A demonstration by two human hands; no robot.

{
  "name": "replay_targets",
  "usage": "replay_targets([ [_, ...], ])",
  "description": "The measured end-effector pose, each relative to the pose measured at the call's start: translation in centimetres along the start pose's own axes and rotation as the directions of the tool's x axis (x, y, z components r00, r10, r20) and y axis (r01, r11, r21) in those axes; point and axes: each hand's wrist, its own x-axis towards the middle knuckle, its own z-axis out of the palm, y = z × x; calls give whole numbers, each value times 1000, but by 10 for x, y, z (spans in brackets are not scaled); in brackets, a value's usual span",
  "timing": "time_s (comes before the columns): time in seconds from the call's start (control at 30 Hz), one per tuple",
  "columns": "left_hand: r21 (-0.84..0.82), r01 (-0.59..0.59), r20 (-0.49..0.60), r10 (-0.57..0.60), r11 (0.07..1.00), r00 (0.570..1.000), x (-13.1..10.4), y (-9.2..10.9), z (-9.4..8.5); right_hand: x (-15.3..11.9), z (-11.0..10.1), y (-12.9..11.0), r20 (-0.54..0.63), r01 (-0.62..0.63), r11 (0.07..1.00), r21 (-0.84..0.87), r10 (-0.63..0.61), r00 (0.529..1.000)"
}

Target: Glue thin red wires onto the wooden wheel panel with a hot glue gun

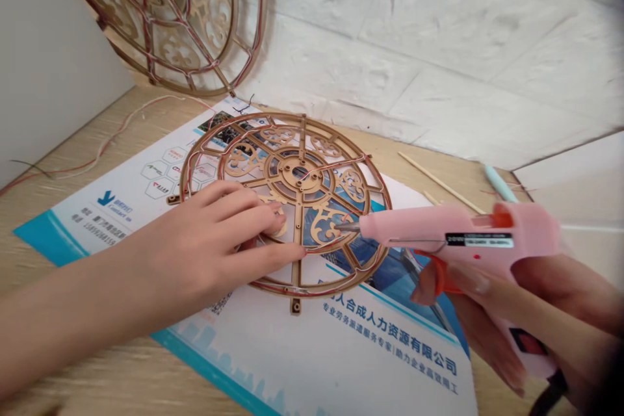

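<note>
A round gold lattice frame (302,117) with scroll ornaments lies on a printed sheet; red and white wires run along its rings. My left hand (219,234) is palm down over the frame's near left part, fingers partly curled onto it and one finger stretched along the inner ring's wire. The thumb is mostly hidden. In my right hand (487,299) is a pink hot glue gun (439,231), held by its grip with a finger at the orange trigger. The gun's metal nozzle points left, over a scroll ornament at the frame's right side.
A second wired gold frame (238,32) leans in the back left corner. The printed sheet (390,364) covers much of the wooden tabletop (63,175). Loose wires trail at the left. A thin wooden stick (439,181) and a pale blue rod (500,183) lie at the right, near the white wall (414,32).
</note>
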Motion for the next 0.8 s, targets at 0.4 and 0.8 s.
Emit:
replay_targets([
  [0.4, 11, 0, 18, 0, 1000, 1000, -1, -1, 1, -1, 7, -4, 46, 4, 998, -62, -1, 999],
  [0.8, 23, 0, 0, 0, 1000, 1000, 1, 0, -1, 1, 3, -8, -28, -25, 997, -74, 23, 999],
])
